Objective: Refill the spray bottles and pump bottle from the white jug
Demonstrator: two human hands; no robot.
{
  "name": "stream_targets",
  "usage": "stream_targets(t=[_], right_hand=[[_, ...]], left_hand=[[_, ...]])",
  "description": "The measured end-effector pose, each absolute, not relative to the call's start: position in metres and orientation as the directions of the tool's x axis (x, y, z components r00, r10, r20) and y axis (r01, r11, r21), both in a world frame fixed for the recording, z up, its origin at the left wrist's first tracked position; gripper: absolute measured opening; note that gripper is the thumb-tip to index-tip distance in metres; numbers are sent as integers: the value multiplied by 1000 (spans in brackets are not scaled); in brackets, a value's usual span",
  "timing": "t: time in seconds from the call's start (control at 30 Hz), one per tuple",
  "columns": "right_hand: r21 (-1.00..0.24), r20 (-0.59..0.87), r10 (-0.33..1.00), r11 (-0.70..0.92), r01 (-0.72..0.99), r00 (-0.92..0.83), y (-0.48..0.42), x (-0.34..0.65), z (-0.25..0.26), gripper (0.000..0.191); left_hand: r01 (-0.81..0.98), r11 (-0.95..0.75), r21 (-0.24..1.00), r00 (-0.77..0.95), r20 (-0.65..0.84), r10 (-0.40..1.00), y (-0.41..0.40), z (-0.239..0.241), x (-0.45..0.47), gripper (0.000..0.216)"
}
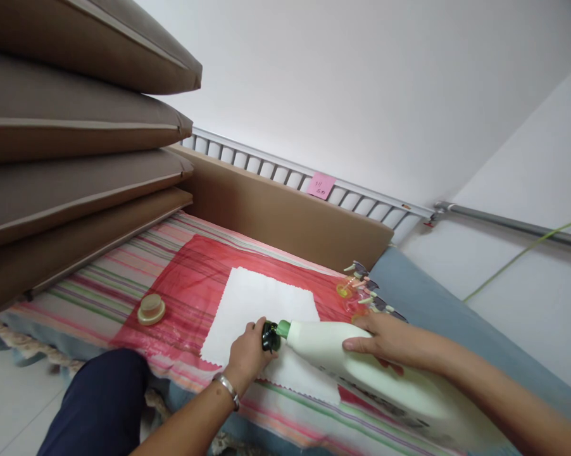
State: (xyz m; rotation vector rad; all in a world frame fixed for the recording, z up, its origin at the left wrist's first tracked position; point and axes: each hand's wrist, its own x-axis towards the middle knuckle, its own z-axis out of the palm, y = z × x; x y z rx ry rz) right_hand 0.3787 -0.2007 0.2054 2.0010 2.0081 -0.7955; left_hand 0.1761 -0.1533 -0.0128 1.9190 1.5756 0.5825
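Note:
A large white bottle [333, 358] lies tilted on its side over a white cloth [261, 304]. My right hand [385, 339] rests on top of the bottle's body and holds it. My left hand [247, 358], with a metal bracelet at the wrist, pinches the dark green cap [269, 335] at the bottle's green neck. The cloth is spread on a red plastic sheet [195, 266] that covers a striped bedcover [114, 272].
A round beige lid [151, 309] sits on the red sheet to the left. Several clothes pegs [361, 285] lie at the sheet's far right corner. Brown cushions [67, 158] are stacked at left, a cardboard panel [285, 215] stands behind. My dark-trousered knee [100, 399] is lower left.

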Motion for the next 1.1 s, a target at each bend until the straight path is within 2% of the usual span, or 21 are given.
stream_targets(t=[1.1], right_hand=[[-197, -508, 859, -46, 979, -62, -199, 369, 213, 31]], left_hand=[[741, -119, 661, 224, -77, 971, -155, -4, 175, 72]])
